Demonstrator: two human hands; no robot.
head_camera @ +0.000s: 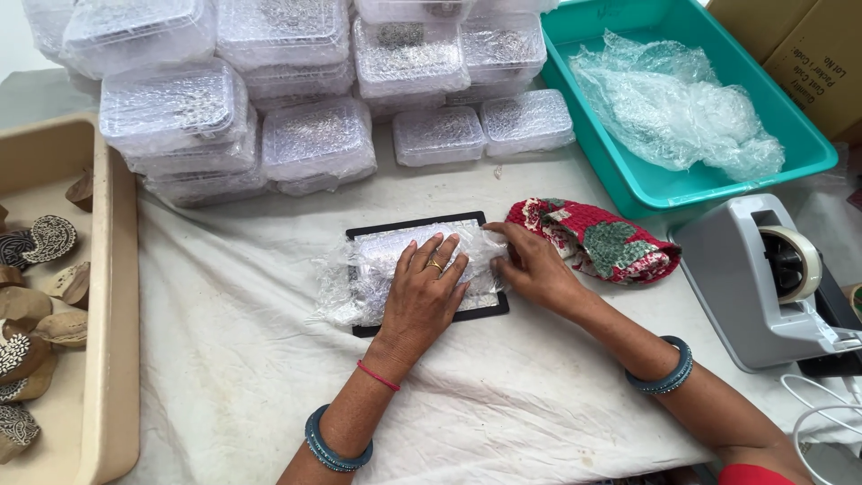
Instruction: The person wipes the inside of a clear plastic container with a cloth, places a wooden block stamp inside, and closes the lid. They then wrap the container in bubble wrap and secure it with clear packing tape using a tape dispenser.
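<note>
teal bin [790, 144], red floral cloth [597, 238]

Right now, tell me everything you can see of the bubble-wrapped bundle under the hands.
The bubble-wrapped bundle is a flat, roughly rectangular parcel in clear, crinkled bubble film; what is inside cannot be made out. It lies on a black flat board on the white cloth, with loose film spilling past the board's left edge. The left hand presses flat on top of it, and the right hand holds its right end with the fingertips.
</note>
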